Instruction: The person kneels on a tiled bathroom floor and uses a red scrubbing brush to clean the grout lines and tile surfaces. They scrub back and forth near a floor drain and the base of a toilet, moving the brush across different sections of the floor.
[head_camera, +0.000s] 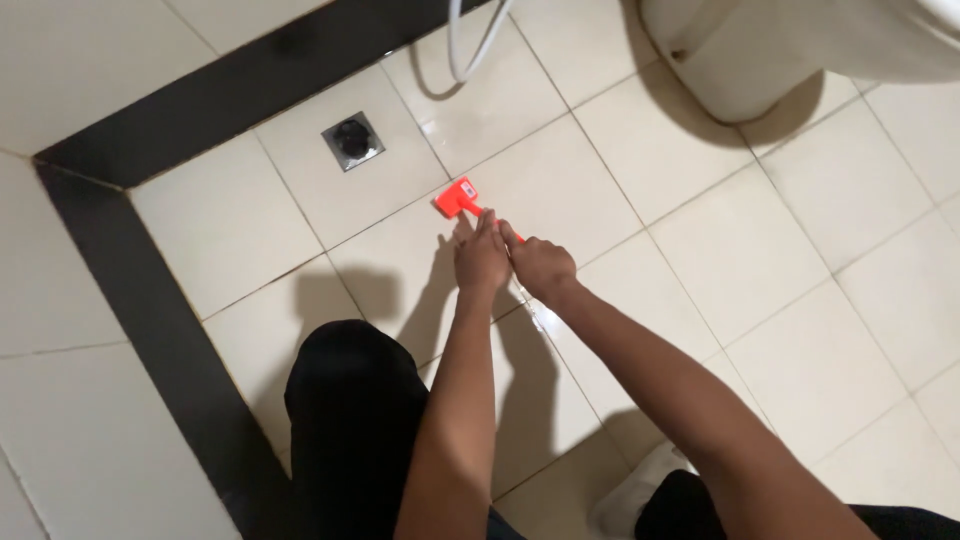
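The orange scraper (459, 198) rests head-down on the cream floor tile (560, 190), near a grout line. Its handle runs back into both hands. The left hand (481, 262) and right hand (541, 266) touch, each grip clenched around the handle. A square floor drain (352, 140) lies nearby, to the upper left.

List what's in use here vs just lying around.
In use: orange scraper tool, gripped by left hand and right hand; tiled floor under its head.

Just there: floor drain, white hose, toilet base, black border strip.
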